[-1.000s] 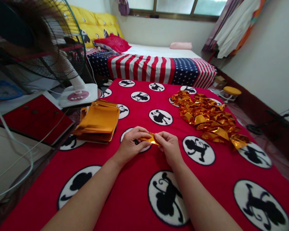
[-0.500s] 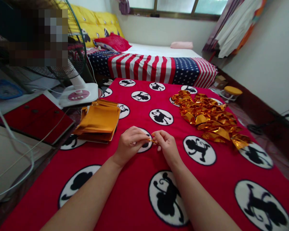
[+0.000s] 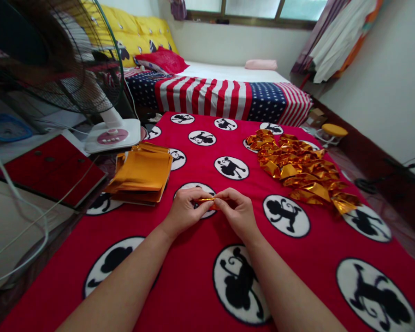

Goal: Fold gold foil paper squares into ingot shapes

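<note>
Taking the paper stack (image 3: 145, 170) as the landmark: just to its right and a bit nearer the person, both hands are busy with one small piece of gold foil (image 3: 214, 207). The left hand (image 3: 185, 207) has it pinched between thumb and fingers, the other fingers curled in. The right hand (image 3: 238, 212) is nearly closed too, thumb and fingertip nipping the other end, so the two hands almost touch — most of the piece is hidden, can't tell its exact shape.

As for progress, I'd say a good batch is done: the foil pile (image 3: 297, 168), well off to the right of the stack, is all bent, puffy pieces. The one in hand looks partway through its folding. The stack itself looks like flat sheets, so plenty left I reckon — no idea on the actual count though
</note>
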Demonstrator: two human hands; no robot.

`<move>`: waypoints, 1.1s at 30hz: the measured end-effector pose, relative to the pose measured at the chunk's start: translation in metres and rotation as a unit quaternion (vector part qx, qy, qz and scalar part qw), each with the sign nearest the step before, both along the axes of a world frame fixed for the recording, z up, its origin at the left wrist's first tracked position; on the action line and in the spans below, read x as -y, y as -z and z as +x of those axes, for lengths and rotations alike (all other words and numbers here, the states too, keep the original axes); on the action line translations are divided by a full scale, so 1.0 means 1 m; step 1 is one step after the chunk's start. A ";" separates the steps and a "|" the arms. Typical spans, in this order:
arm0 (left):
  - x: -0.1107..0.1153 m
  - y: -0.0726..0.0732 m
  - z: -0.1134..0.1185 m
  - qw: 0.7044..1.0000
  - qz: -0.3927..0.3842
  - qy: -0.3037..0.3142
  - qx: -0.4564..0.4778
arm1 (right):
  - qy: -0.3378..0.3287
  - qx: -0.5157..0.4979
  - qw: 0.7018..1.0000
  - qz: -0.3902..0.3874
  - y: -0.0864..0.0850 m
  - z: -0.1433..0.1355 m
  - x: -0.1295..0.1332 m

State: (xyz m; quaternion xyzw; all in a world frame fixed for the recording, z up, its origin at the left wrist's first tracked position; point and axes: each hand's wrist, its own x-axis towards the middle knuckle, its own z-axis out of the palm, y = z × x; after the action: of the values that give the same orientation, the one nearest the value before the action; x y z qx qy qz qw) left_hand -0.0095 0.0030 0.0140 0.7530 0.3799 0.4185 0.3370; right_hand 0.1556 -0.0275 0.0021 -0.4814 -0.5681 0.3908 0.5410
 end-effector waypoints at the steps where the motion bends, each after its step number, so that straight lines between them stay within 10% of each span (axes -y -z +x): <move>1: 0.000 0.000 0.000 1.000 -0.001 0.002 -0.004 | 0.001 0.002 1.000 -0.001 -0.001 0.000 0.000; 13: -0.002 0.002 -0.004 0.986 -0.094 -0.118 0.069 | 0.093 0.012 0.996 -0.014 -0.001 0.009 -0.002; 33: -0.007 0.005 -0.003 0.979 -0.122 -0.090 0.135 | 0.099 0.008 0.993 0.068 0.000 0.007 -0.004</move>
State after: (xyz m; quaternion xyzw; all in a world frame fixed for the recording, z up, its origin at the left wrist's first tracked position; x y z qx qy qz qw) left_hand -0.0120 0.0103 0.0093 0.6052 0.4452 0.4955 0.4359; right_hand 0.1630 -0.0236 0.0024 -0.5007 -0.5473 0.2915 0.6040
